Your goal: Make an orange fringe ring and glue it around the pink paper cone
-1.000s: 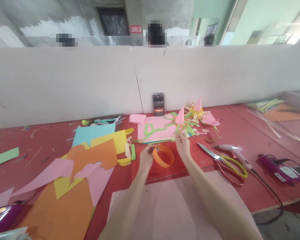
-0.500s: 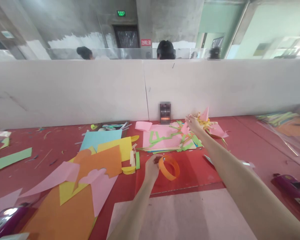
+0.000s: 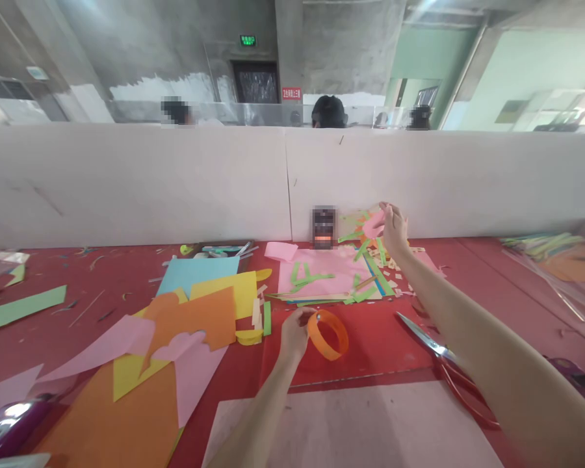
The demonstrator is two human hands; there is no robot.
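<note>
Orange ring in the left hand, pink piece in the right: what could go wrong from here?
The left hand holds the orange ring by its side; too tight a squeeze could dent the band.
The green strips around the pink piece in the right hand look thin and might bend or snag.
The right forearm hides part of the scissors, so drawing it back low may knock them.
</note>
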